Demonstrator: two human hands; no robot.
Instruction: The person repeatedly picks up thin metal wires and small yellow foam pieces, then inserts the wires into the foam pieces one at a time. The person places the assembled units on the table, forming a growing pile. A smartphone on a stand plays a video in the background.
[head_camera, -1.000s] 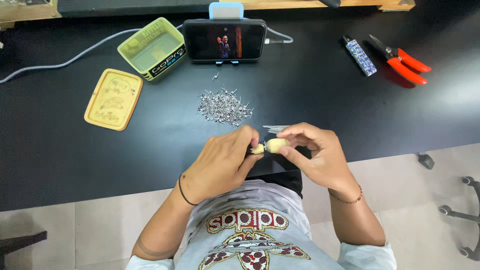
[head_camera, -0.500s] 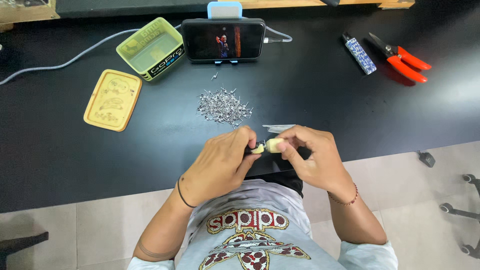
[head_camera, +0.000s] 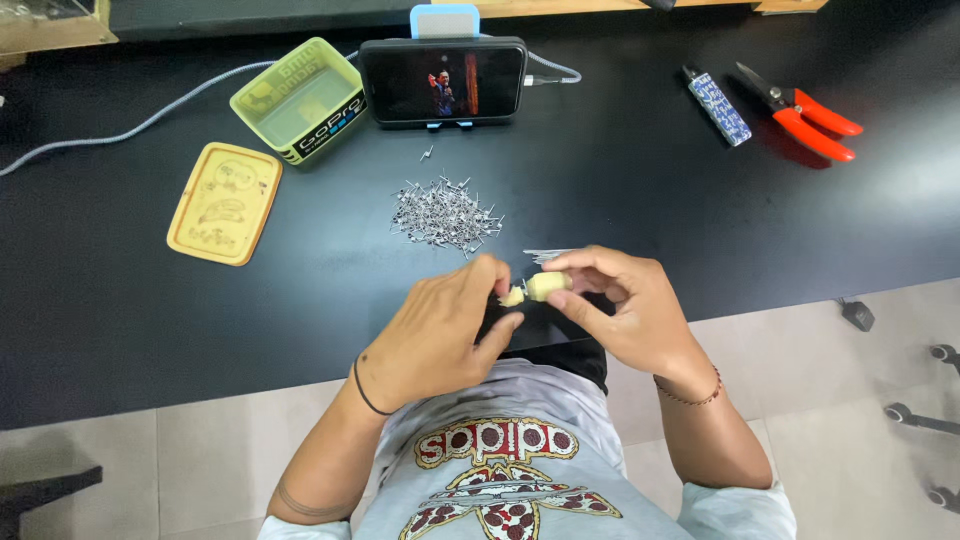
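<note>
Little has moved since the earlier frames: our hands stay together at the near edge of the table (head_camera: 700, 210), the right hand only a touch lower.

We hold a small yellowish piece (head_camera: 546, 285) between both hands. Our right hand (head_camera: 625, 310) pinches it with thumb and fingertips pressed on its right end, while our left hand (head_camera: 445, 325) meets a paler bit (head_camera: 512, 297) at its left end with thumb and forefinger closed on it. The piece lies level between the two grips, just over the table's front edge and above our lap.

Both wrists bend inward, palms half facing each other, forearms angling in from the elbows. A dark band circles the left wrist and a red cord the right.

Just beyond our fingers lies a pile of small metal parts (head_camera: 445, 215), and a few thin metal pins (head_camera: 548, 255) rest just beside the right hand. Farther back stand a phone (head_camera: 443, 80) on its holder, a green box (head_camera: 297, 100) and its yellow lid (head_camera: 225, 203) at left. A lighter (head_camera: 717, 105) and red-handled cutters (head_camera: 800, 110) lie well apart at right. Open black tabletop spreads to either side of our hands.
</note>
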